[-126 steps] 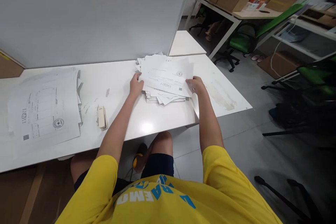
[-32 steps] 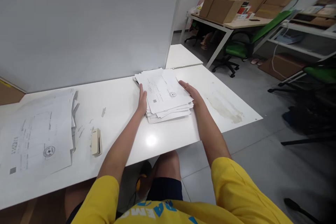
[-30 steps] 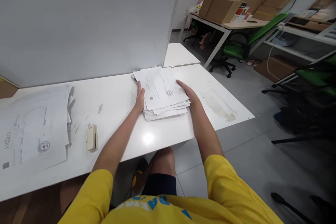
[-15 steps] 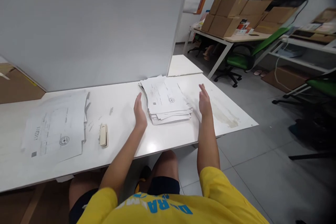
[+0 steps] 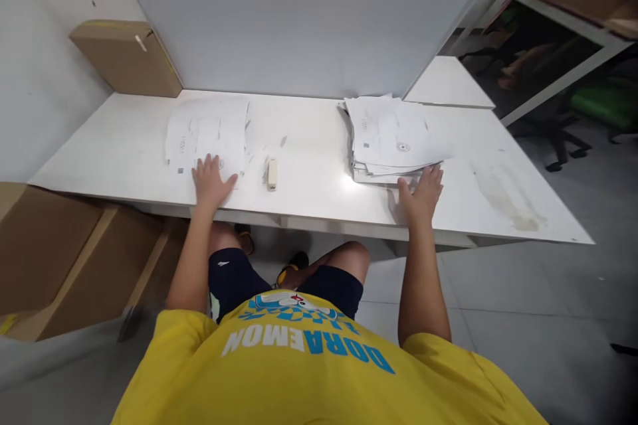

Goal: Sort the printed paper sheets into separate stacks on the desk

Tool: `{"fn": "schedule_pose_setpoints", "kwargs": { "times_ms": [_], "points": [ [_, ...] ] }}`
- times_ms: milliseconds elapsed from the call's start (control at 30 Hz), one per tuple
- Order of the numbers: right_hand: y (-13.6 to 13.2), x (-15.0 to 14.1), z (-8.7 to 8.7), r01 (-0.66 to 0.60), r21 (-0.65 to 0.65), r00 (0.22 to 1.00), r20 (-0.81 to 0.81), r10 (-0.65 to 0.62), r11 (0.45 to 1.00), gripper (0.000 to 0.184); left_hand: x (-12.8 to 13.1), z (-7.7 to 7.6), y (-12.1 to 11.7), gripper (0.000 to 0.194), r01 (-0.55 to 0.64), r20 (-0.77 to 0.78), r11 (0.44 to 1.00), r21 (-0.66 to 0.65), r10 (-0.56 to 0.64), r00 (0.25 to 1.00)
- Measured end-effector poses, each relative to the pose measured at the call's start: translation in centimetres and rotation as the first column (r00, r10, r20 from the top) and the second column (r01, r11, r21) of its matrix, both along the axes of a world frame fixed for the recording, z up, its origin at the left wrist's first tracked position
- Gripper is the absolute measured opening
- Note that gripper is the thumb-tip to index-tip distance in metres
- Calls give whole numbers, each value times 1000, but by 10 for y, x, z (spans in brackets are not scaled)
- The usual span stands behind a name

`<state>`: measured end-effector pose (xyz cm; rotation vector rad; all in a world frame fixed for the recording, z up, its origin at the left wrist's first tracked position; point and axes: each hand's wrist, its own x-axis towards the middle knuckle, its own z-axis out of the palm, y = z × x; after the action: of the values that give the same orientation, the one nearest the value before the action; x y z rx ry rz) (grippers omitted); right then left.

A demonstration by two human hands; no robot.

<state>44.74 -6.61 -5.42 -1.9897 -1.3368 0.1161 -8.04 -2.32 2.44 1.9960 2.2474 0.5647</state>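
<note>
My left hand (image 5: 212, 182) is open, fingers spread over the near edge of the left stack of printed paper sheets (image 5: 199, 126). My right hand (image 5: 422, 194) is also open, its fingertips at the near edge of the right paper stack (image 5: 389, 133). That stack looks thicker, with uneven edges and a round stamp on its top sheet. Between the two stacks lies a small cream stapler (image 5: 272, 174). Whether either palm presses on the sheets is hard to make out.
A large whiteboard (image 5: 309, 20) stands along the back of the white table (image 5: 309, 192). One cardboard box (image 5: 127, 56) rests at the back left corner, and more cardboard (image 5: 90, 259) is below on the left. A grey-brown smudge (image 5: 508, 199) marks the tabletop's right side.
My view has swung left and down. The left hand has gone from beside the right stack to the left stack. The right hand has moved from the right stack's side to its near edge.
</note>
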Motion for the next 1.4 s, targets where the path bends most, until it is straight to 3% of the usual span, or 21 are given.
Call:
{"fn": "schedule_pose_setpoints", "kwargs": {
  "times_ms": [100,200,333,433,500,633,833,967,1067,1233,1333,1400],
  "points": [
    [9,-43,2,66,30,996,53,-68,997,86,6,-18,-3,84,18,-23,995,-102,-21,1000],
    [31,-72,10,38,23,993,111,-41,999,80,11,-22,-5,91,36,-33,993,-109,-40,999],
    [77,-73,27,-92,-83,967,230,109,992,74,10,-19,-4,102,100,-44,991,-94,-105,994],
    [98,-65,31,-91,-190,960,244,136,978,72,11,-18,-7,106,116,-56,990,-85,-121,991],
    [100,-65,30,-61,-228,954,272,124,972,72,14,-17,-9,105,63,-45,993,-97,-68,997],
    [94,-70,26,-47,-252,946,300,124,967,72,21,-9,-5,95,-56,-24,995,-81,54,998],
    [97,-66,19,-58,-147,961,260,95,987,71,20,7,27,84,-6,-103,998,-64,0,995],
    [100,-64,15,-63,-119,963,255,92,991,69,4,14,40,54,45,-102,999,-5,-45,994],
    [102,-64,14,-63,-115,961,260,91,991,69,-14,22,40,46,8,-47,998,61,-6,999],
    [98,-64,20,-59,-91,967,242,80,994,67,-35,39,13,39,-177,93,961,212,161,983],
    [82,-81,33,-44,23,984,173,40,999,63,-30,44,-29,40,-305,218,889,342,241,946],
    [63,-111,46,-29,132,999,29,25,991,63,-17,45,-63,45,-371,289,842,391,270,918]
  ]
}}
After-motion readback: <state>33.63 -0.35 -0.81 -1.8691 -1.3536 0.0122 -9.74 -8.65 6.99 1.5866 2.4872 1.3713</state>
